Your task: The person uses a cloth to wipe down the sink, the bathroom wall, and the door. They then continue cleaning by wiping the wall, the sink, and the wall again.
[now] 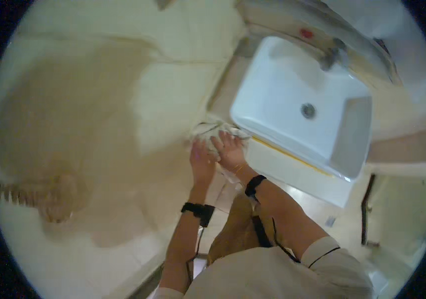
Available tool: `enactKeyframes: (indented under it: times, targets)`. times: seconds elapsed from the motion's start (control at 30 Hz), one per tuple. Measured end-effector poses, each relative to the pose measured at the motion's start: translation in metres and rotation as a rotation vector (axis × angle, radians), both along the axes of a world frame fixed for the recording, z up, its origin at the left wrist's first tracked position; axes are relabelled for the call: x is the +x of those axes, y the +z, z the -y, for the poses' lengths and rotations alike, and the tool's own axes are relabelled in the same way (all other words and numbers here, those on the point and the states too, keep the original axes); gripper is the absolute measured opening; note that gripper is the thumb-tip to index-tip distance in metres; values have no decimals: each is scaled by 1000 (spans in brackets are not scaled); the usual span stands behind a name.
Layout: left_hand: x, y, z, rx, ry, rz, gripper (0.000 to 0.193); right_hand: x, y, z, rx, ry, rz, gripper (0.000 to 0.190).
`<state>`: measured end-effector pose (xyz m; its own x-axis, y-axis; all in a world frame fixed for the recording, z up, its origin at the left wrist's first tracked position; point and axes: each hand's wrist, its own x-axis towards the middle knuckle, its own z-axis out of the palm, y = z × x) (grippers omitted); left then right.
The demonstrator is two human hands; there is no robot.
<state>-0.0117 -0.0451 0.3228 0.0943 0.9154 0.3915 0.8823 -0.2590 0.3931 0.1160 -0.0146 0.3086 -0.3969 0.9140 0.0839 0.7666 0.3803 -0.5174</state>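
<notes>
A crumpled whitish cloth (207, 129) with dark lines lies at the near left corner of the washbasin counter, against the wall. My left hand (202, 159) is on its left side, fingers bent around it. My right hand (231, 149) lies over its right side with the fingers somewhat spread, bunching it. Parts of the cloth are hidden beneath both hands. Just beyond my right hand is the rounded corner of a white ceramic washbasin (287, 93).
A chrome faucet (330, 58) stands behind the basin, near a small red object (306, 33). The pale tiled wall (175, 93) rises at left, with a brown toothed object (54, 196) on it. A dark-edged panel (400, 213) is at right. Cables hang from black wristbands (198, 213).
</notes>
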Motion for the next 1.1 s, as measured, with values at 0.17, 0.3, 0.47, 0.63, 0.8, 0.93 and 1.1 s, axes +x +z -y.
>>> enactKeyframes:
  times: [0.17,0.3,0.47,0.63,0.8,0.93,1.1]
  targets:
    - [19,3,27,-231,-226,-6,60,52,4,54,166,-25,134,68]
    - [52,32,50,-425,-570,-68,63,104,48,113,81,-172,73,78]
    - [129,55,60,-605,-1008,-22,67,188,67,191,-110,-403,135,86]
    - [191,50,77,-506,-1221,-41,68,216,59,235,-83,-699,149,87]
    - [213,24,83,-580,-1315,-13,64,214,41,256,-40,-858,128,77]
    - [257,58,84,-502,-1413,61,53,251,51,287,-94,-1161,-80,76]
    - [331,111,72,-132,-1172,23,45,313,55,279,167,-1340,21,68]
